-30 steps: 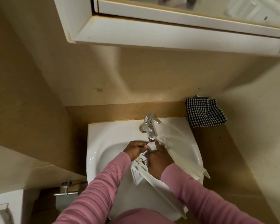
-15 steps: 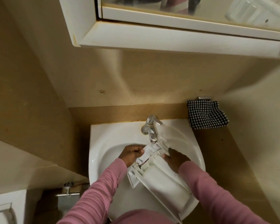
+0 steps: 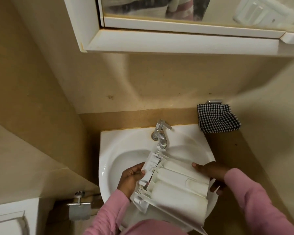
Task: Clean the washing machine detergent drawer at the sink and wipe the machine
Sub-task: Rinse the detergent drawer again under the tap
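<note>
Head view, nearest first: two pink sleeves (image 3: 109,216) reach forward over the white sink (image 3: 107,167), and between them the detergent drawer (image 3: 175,190) is held above the bowl, tilted, with its pale moulded side facing up. Its near end reaches out over the sink's front rim towards the person, while its far corner sits just under the spout of the tap (image 3: 161,138); whether water is running cannot be told. The left hand (image 3: 131,178) grips the drawer's narrow ribbed end, fingers curled round the edge and thumb laid on top. The right hand (image 3: 212,173) holds the opposite long edge, thumb pressed on the upper face and the other fingers curled beneath, partly hidden. Open bowl shows to the left of the drawer and beyond it on the far right, so the drawer touches neither side wall of the basin. The sink's left rim stands close to a tan wall (image 3: 41,99); low on that side a metal paper holder (image 3: 78,207) sticks out, near a blurred white fixture (image 3: 7,217). Behind the tap runs a brown ledge (image 3: 126,119), and a black-and-white checked cloth (image 3: 217,118) hangs from a metal hook at the sink's far right corner. Higher up, a white mirrored cabinet (image 3: 176,43) juts out from the wall above the basin.
</note>
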